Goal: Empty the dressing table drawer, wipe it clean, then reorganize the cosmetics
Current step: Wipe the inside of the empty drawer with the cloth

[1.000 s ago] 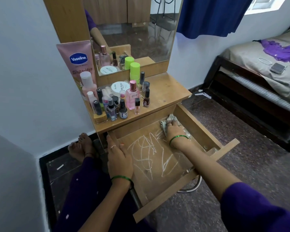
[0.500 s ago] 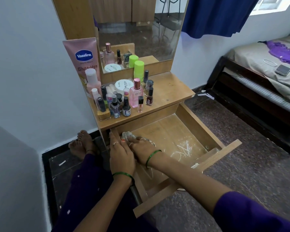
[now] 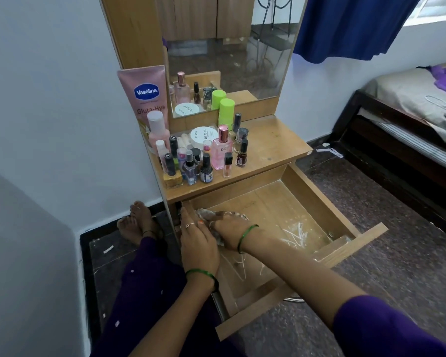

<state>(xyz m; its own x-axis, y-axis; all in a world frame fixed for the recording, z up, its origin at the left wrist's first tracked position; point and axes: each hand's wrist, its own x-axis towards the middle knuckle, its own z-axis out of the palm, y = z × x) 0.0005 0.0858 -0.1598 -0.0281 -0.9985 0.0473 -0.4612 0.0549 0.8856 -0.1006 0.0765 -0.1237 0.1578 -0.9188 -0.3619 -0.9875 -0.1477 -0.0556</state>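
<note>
The open wooden drawer [image 3: 307, 202] is emptied; the cosmetics bottles [image 3: 198, 155] stand clustered on the dressing table top [image 3: 273, 143]. The right hand [image 3: 229, 228] presses a crumpled pale cloth [image 3: 206, 215] into the drawer's far-left corner, fingers curled over it. The left hand [image 3: 197, 243] rests on the left drawer wall, fingers relaxed. White streaks [image 3: 294, 234] remain near the front: overlapping strokes toward them would probably clear the floor best.

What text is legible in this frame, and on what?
"Vaseline": pink tube.
"Gluta-Hya": same tube, lower down.
"ZUDIO" and "NAIL POLISH": white round tub; its smaller print is too blurred.
"DO...": pink perfume bottle, partly legible.
Mirror shows the tub's lid text reversed.
Nail polish bottle labels: too small to read.
</note>
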